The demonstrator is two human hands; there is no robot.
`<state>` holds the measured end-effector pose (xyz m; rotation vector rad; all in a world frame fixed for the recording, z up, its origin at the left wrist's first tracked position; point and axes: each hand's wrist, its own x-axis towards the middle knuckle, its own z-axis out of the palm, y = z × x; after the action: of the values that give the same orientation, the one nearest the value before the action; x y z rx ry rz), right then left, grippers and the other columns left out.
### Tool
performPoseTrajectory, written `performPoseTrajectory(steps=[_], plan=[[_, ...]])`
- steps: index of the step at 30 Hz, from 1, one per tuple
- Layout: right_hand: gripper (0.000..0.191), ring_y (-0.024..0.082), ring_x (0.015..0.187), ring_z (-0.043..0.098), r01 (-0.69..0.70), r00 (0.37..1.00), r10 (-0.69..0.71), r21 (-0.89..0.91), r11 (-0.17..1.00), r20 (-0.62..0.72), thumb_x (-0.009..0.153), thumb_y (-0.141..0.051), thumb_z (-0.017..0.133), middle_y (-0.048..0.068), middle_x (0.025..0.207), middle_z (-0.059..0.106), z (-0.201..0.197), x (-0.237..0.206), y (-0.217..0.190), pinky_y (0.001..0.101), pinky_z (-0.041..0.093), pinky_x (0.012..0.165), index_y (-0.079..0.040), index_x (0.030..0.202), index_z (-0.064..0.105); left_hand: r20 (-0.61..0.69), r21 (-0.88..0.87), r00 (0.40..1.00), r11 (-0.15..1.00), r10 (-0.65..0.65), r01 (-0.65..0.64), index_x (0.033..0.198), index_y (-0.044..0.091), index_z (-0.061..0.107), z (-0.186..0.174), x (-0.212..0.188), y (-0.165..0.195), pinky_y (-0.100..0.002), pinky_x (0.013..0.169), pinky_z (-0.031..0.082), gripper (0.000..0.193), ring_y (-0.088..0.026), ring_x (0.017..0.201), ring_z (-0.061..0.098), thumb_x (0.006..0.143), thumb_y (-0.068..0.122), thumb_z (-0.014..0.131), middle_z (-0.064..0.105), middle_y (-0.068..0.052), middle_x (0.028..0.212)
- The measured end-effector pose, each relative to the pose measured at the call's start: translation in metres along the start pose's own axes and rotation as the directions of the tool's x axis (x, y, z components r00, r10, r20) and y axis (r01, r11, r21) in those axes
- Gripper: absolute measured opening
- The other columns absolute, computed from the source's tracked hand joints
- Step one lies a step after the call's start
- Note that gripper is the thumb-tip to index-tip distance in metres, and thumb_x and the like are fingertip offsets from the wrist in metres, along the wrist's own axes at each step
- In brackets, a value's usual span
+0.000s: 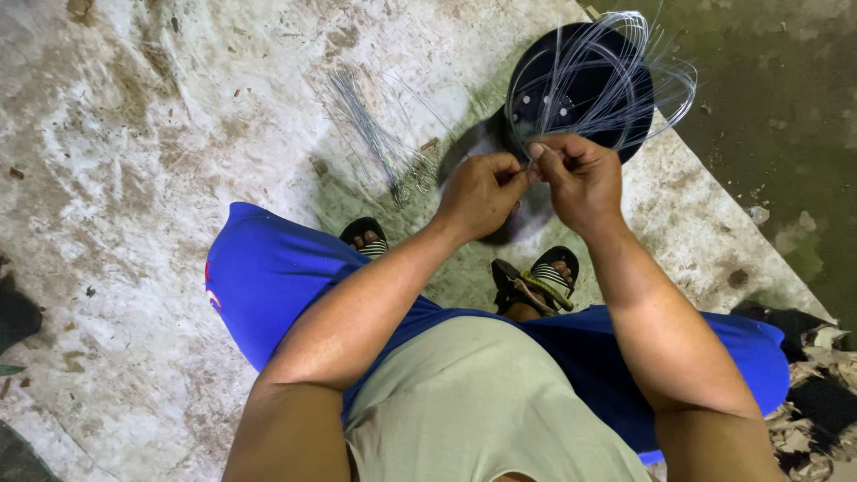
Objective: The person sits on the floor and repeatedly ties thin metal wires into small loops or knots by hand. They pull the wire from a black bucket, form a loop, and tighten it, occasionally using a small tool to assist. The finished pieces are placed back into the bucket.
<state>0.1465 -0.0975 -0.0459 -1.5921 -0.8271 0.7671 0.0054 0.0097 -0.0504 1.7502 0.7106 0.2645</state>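
Seen from above, looking down past a pale shirt [482, 402] and blue shorts [277, 277] to two bare hands held together over a stained concrete floor [134, 134]. Left hand [479, 194] and right hand [580, 178] almost touching, fingertips of each pressed together in a pinch on thin pale wire strands [616, 62] at the point where the hands meet. Above the pinch, strands fanning up into loose loops in front of a round black dish-shaped object [625, 134] lying on the floor beyond the hands. Exact finger placement at the pinch too small to make out.

On the floor to the left of the hands, well apart from them — a bundle of straight cut wire pieces [370, 134], ends gathered into a small tangle. Below the hands, feet in striped sandals [553, 272].

Judging by the grip, a fine step under way: gathering or twisting the wire ends between both sets of fingertips. Next move, at a guess, calling for a steady two-handed pinch — firm enough to keep the springy loops from slipping out, with small, careful turns rather than a hard pull.
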Motion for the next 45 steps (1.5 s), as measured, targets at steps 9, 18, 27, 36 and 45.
performPoseTrajectory(steps=[9,18,27,36,45], plan=[[0.019,0.014,0.084,0.068,0.071,0.993,-0.032,-0.377,0.923,0.109,0.098,-0.002,0.061,0.011,0.094,0.074,0.052,0.033,0.011,0.0301,0.054,0.074,0.002,0.114,0.071,-0.047,0.599,0.999,0.8,-0.005,0.032,0.092,0.009,0.078,-0.057,-0.004,0.029,-0.049,0.072,0.056,0.031,-0.037,0.081,0.072,0.087,0.039,0.075,0.075,-0.019,0.085],[0.026,0.025,0.084,0.072,0.178,0.95,-0.059,-0.376,0.91,0.307,0.079,-0.028,0.077,0.012,0.091,0.077,0.131,0.05,0.03,0.0395,0.054,0.069,-0.007,0.095,0.073,-0.162,0.614,0.98,0.789,0.12,0.004,0.097,0.006,0.076,-0.086,-0.01,0.046,-0.05,0.073,0.055,0.032,-0.039,0.085,0.071,0.089,0.037,0.074,0.074,-0.018,0.092],[0.016,0.031,0.09,0.074,0.07,0.947,-0.244,-0.608,0.791,-0.208,0.094,-0.013,0.068,0.016,0.102,0.074,0.026,0.079,0.033,0.0397,0.058,0.079,-0.007,0.107,0.074,-0.137,0.547,0.976,0.834,0.169,-0.067,0.104,0.006,0.076,-0.081,-0.016,0.052,-0.048,0.075,0.056,0.034,-0.037,0.087,0.072,0.088,0.036,0.074,0.075,-0.017,0.101],[0.051,0.04,0.13,0.047,-0.027,0.983,-0.164,-0.943,0.331,-0.086,0.082,-0.003,0.066,0.009,0.151,0.051,-0.061,0.156,0.031,0.0472,0.043,0.106,-0.014,0.131,0.071,-0.067,0.573,0.988,0.816,0.14,-0.077,0.101,0.005,0.075,-0.069,-0.012,0.055,-0.05,0.072,0.054,0.032,-0.039,0.084,0.07,0.089,0.035,0.074,0.072,-0.018,0.092],[0.043,0.033,0.141,0.039,0.114,0.992,0.058,-0.993,-0.011,0.113,0.089,-0.014,0.058,0.005,0.147,0.057,-0.066,0.196,0.038,0.052,0.034,0.11,-0.016,0.13,0.072,-0.062,0.619,0.978,0.777,0.197,-0.117,0.093,0.004,0.074,-0.059,-0.007,0.045,-0.048,0.072,0.055,0.031,-0.036,0.084,0.071,0.088,0.034,0.074,0.072,-0.017,0.09]])
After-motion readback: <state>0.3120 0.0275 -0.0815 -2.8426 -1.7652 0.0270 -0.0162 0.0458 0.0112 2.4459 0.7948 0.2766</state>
